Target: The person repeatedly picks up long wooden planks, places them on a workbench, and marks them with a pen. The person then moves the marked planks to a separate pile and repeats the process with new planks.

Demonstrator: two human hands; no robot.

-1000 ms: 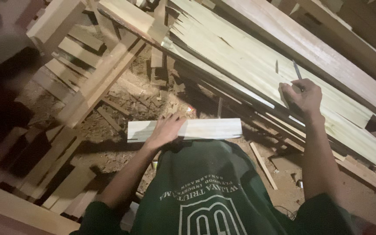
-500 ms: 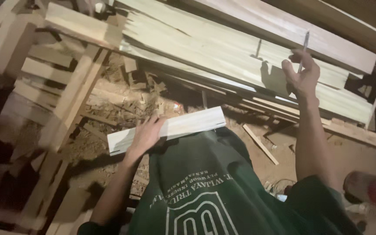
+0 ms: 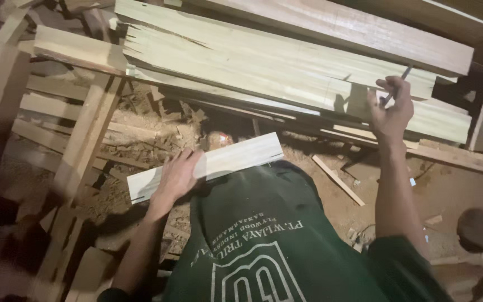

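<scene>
Board, short and pale, lying across lap above sawdust floor; left hand flat on it, fingers spread, pressing not clenching; right hand raised before stacked planks, pinching thin stick, probably pencil; green shirt below; wooden frame at left.
</scene>
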